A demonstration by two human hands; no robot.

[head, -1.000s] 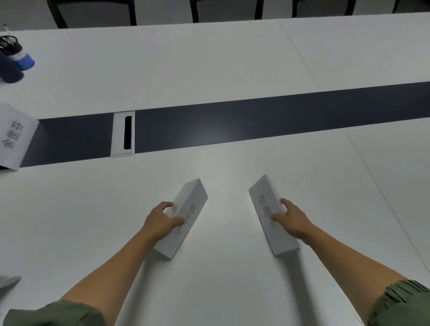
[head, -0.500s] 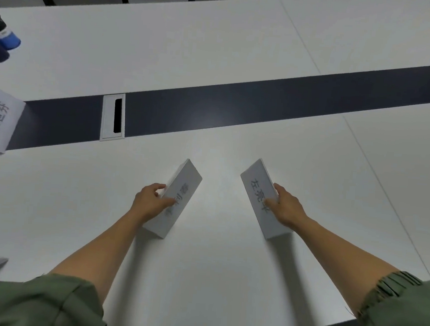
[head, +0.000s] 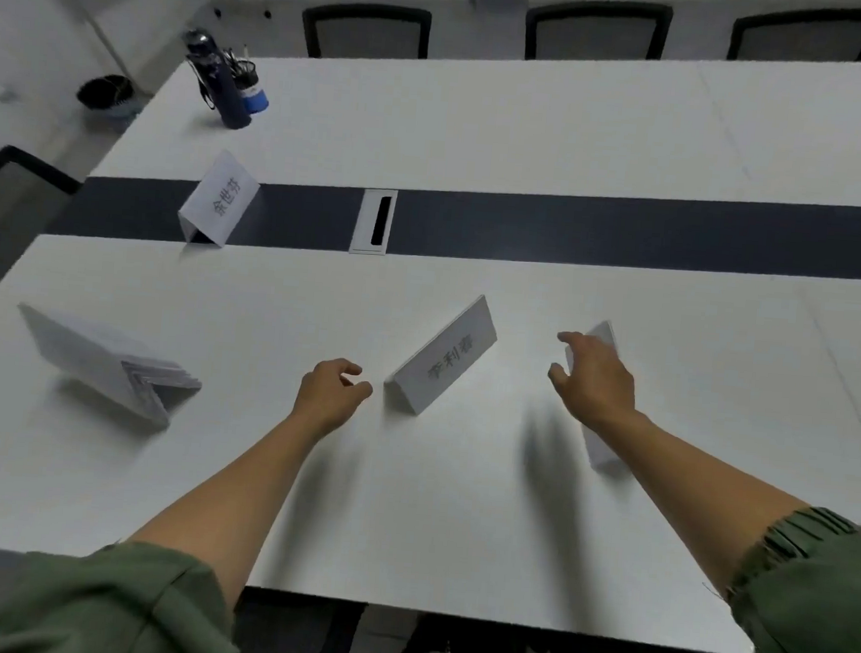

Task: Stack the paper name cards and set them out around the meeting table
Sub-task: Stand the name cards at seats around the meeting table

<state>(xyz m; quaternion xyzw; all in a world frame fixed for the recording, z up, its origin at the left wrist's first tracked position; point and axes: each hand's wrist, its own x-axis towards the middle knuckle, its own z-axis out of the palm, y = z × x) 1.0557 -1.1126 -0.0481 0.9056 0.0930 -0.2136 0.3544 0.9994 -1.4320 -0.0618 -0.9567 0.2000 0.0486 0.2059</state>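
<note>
White meeting table (head: 484, 140) carries everything, with its cable hatch (head: 373, 221) as the mark; well to the hatch's near-left lies the nested stack of name cards (head: 100, 367), not yet dealt out; just left of the hatch one far card (head: 219, 199) already stands; on the near side of the hatch, a little right, stands the middle card (head: 444, 358), and further right of the hatch the right card (head: 597, 445), mostly hidden by the forearm; half a second ago each hand gripped its card, now both have let go, so I judge these two placed; the middle card's long axis runs near-left to far-right, printed face turned near-right; the right card's runs roughly near to far; left hand (head: 330, 395) is loosely curled, holding nothing, just beside the middle card's near end; right hand (head: 596, 380) has its fingers spread over its card, holding nothing
</note>
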